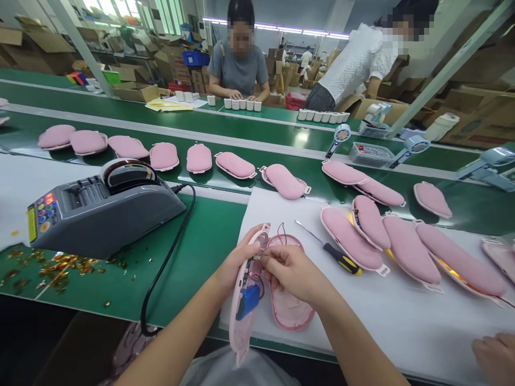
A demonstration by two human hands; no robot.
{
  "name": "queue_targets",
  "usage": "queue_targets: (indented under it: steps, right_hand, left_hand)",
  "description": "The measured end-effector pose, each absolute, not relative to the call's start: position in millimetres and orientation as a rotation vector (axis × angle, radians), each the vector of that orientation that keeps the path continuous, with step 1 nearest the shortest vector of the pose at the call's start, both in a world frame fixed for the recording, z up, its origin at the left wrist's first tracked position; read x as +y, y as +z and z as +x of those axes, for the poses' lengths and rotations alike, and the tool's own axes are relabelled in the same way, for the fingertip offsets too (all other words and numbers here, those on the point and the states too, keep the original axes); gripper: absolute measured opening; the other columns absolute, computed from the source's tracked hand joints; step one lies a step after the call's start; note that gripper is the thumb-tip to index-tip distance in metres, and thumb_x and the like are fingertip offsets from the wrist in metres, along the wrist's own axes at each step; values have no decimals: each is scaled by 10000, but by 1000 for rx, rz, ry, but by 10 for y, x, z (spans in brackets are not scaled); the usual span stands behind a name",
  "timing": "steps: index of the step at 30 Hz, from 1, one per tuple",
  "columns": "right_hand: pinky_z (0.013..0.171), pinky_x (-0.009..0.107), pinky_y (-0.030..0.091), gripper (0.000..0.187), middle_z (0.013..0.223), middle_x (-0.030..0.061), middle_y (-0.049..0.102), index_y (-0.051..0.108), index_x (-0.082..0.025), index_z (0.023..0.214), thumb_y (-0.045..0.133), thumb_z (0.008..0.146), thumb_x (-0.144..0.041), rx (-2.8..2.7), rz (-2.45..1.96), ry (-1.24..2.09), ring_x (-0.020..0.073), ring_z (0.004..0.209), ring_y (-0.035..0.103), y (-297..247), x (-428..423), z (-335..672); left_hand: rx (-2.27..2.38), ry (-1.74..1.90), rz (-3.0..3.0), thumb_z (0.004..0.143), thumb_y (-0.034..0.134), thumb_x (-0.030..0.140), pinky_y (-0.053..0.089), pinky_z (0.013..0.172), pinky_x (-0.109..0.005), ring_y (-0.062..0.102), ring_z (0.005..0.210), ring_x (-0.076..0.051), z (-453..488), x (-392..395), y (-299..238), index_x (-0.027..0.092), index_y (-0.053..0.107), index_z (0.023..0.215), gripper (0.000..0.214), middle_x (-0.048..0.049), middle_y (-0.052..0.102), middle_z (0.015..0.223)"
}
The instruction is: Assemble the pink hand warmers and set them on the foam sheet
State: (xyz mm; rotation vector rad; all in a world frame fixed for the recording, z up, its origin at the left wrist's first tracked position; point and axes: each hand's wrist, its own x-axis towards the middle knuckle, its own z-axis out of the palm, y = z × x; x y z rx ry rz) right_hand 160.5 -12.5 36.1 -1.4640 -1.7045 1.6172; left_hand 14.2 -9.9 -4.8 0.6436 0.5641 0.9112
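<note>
My left hand (235, 262) grips an opened pink oval shell half (241, 316) on its edge, with a small circuit board and a blue battery (247, 301) showing inside. My right hand (292, 272) is closed in a pinch on something small at the top of that shell, near its red and black wires. The other pink half (287, 308) lies open side up on the white mat (382, 321), partly under my right hand. A yellow-and-black screwdriver (333, 255) lies just to the right.
A grey tape dispenser (100, 212) with a black cable sits left on the green bench. Closed pink units (406, 246) lie at right and along the belt (201, 159). Two people work across the line. Another person's hand (494, 354) is at bottom right.
</note>
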Motion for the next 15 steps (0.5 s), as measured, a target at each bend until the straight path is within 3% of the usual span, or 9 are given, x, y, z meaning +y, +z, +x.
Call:
queue_targets:
  steps: [7,15]
  right_hand:
    - [474,193,392,223,569,-37,529,504,-178,618,470,838,-167,-1650,-1460,1693,79,473,490,380,-104,1604]
    - [443,188,373,217,501,-56,492,461,-194,593,476,807,-160,-1739,-1474,1585,88,444,508,334,-109,1580]
  left_hand:
    - [568,926,613,654,705,507,436,472,-251,567,457,-151,189,-92,-99,178,300,1395,906,9,628,606]
    - [656,975,624,700,679,493,453,468,-239,581,468,-134,222,-152,-45,210,378,1346,767,20,618,677]
